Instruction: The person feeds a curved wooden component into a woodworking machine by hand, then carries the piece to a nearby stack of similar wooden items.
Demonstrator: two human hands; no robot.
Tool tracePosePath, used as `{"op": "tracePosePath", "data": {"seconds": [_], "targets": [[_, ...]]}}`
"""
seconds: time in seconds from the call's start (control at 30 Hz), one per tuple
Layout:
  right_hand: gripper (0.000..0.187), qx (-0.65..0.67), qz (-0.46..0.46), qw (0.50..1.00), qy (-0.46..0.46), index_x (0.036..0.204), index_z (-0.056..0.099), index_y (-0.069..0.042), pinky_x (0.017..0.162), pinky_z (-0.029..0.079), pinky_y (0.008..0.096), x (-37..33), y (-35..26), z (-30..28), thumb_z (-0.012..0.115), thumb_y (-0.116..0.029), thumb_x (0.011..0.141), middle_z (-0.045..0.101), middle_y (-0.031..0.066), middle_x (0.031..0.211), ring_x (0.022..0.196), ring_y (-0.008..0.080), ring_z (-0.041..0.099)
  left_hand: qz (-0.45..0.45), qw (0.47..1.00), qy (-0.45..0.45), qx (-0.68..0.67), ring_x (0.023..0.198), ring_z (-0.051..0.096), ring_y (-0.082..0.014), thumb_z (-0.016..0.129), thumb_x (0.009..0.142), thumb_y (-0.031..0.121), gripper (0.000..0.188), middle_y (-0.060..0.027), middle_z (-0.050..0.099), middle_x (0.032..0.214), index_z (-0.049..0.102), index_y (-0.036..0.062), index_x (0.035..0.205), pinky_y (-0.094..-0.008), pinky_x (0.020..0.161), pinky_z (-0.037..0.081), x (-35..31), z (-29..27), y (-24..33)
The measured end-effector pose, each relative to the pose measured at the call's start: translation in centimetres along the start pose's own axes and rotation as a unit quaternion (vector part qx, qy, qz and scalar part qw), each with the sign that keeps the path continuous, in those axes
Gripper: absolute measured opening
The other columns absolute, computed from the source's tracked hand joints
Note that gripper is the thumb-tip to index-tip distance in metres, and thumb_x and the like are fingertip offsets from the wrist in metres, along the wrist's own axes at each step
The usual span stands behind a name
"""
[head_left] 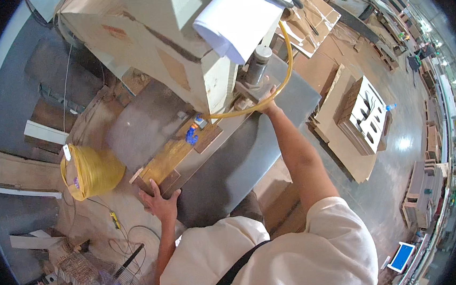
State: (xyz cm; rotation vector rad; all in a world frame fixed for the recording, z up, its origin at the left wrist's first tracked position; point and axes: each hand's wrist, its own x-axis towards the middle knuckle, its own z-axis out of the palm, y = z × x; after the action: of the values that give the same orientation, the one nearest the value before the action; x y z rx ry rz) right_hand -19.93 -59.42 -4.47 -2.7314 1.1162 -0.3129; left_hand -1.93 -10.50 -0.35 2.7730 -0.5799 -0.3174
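A long wooden board [192, 155] lies across the dark grey machine table [230, 169], with a yellowish strip [169, 161] along it. My left hand [162, 205] is open at the board's near left end, its fingers spread against the edge and corner. Over by the far right end, my right hand [268, 100] reaches beside a grey cylinder with a pale cap [259, 64]. Its visible fingers are stretched apart; the rest are partly hidden. Between the hands, a blue jointed nozzle [192, 134] points down at the strip. A yellow hose [288, 57] curves past my right wrist.
A large cream machine body [178, 55] stands over the table, with white sheets [240, 21] draped on it. On the left are a yellow bucket-like bag [99, 168] and a wire-caged fan [97, 284]. Stacked cut-out panels [362, 116] sit on the floor to the right.
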Motion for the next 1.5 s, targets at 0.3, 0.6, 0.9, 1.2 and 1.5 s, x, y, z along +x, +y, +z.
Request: {"op": "tracePosePath", "data": {"seconds": [0.3, 0.6, 0.9, 1.2, 1.5], "targets": [[0.086, 0.139, 0.026, 0.989, 0.035, 0.138, 0.058, -0.02, 0.113, 0.01, 0.0735, -13.3, -19.6, -1.8, 0.077, -0.064, 0.067, 0.036, 0.0135, 0.154, 0.148, 0.0415, 0.019, 0.007, 1.0, 0.024, -0.018, 0.15, 0.014, -0.0422, 0.085, 0.065, 0.05, 0.108, -0.0273, 0.011, 0.162, 0.032, 0.0264, 0.157, -0.0737, 0.107, 0.018, -0.1, 0.0, -0.3], [0.076, 0.109, 0.034, 0.992, 0.047, 0.132, 0.062, -0.02, 0.111, 0.017, 0.0713, -11.8, -22.5, -0.5, 0.075, -0.06, 0.069, 0.045, 0.0129, 0.145, 0.137, 0.0419, 0.035, 0.074, 0.991, 0.097, -0.059, 0.148, 0.019, -0.0439, 0.086, 0.067, 0.046, 0.101, -0.029, 0.017, 0.159, 0.039, 0.0247, 0.154, -0.0755, 0.107, 0.014, 0.0, 1.5, -0.4], [0.065, 0.103, 0.024, 0.992, 0.07, 0.121, 0.068, -0.019, 0.11, 0.021, 0.0645, -11.1, -22.4, -0.5, 0.075, -0.056, 0.067, 0.053, 0.0099, 0.136, 0.128, 0.0381, 0.043, 0.061, 0.994, 0.078, -0.043, 0.148, 0.019, -0.0434, 0.085, 0.068, 0.047, 0.099, -0.0292, 0.018, 0.159, 0.041, 0.023, 0.153, -0.0766, 0.106, 0.016, -0.3, 1.0, 0.2], [0.063, 0.12, 0.006, 0.989, 0.084, 0.119, 0.069, -0.018, 0.111, 0.021, 0.0617, -10.9, -21.6, -0.6, 0.074, -0.054, 0.067, 0.053, 0.0105, 0.134, 0.126, 0.0384, 0.043, 0.084, 0.99, 0.106, -0.047, 0.147, 0.022, -0.0429, 0.085, 0.066, 0.049, 0.099, -0.0276, 0.021, 0.158, 0.043, 0.0212, 0.152, -0.076, 0.104, 0.018, 0.0, 1.7, 0.4], [0.066, 0.119, 0.004, 0.989, 0.084, 0.12, 0.069, -0.017, 0.111, 0.021, 0.0611, -10.6, -21.0, -0.7, 0.076, -0.055, 0.066, 0.054, 0.011, 0.133, 0.126, 0.0387, 0.043, 0.07, 0.991, 0.111, -0.035, 0.146, 0.022, -0.0441, 0.086, 0.065, 0.047, 0.098, -0.0266, 0.02, 0.158, 0.045, 0.0223, 0.151, -0.0797, 0.101, 0.021, 0.1, 1.9, 1.3]]}}
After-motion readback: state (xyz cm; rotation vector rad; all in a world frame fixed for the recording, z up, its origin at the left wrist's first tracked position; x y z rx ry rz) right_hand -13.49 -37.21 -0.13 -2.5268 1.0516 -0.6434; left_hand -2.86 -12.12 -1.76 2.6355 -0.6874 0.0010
